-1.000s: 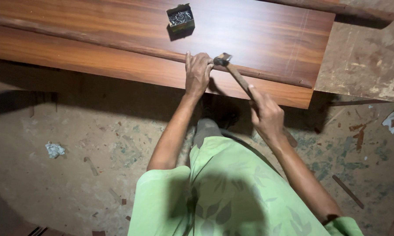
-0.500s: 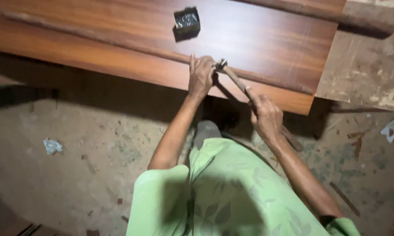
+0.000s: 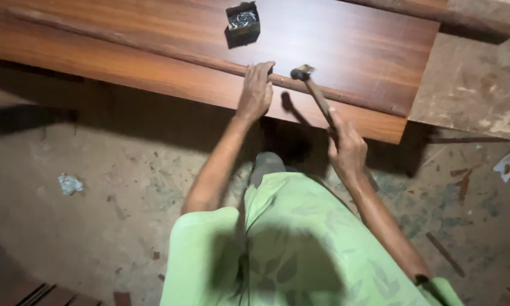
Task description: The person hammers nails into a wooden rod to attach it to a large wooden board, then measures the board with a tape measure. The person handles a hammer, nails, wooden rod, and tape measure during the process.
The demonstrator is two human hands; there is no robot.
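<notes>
A long reddish-brown wooden board (image 3: 334,39) lies across the top of the view, with a thin wooden strip (image 3: 153,50) running along it. My left hand (image 3: 256,92) rests on the board's near edge, fingers on the strip. A hammer (image 3: 314,90) with a wooden handle is gripped in my right hand (image 3: 346,146); its metal head hovers just above the strip, a little right of my left fingers. A small dark open box (image 3: 242,21) of small metal pieces sits on the board behind my left hand.
Below the board is a dusty concrete floor (image 3: 96,226) with wood scraps and a crumpled bit of paper (image 3: 69,183). A rough pale slab (image 3: 481,90) lies to the right of the board. White scrap (image 3: 509,161) lies at the right edge.
The hammer head has lifted and shifted slightly right of my left hand. The view has drifted, so the box sits further left.
</notes>
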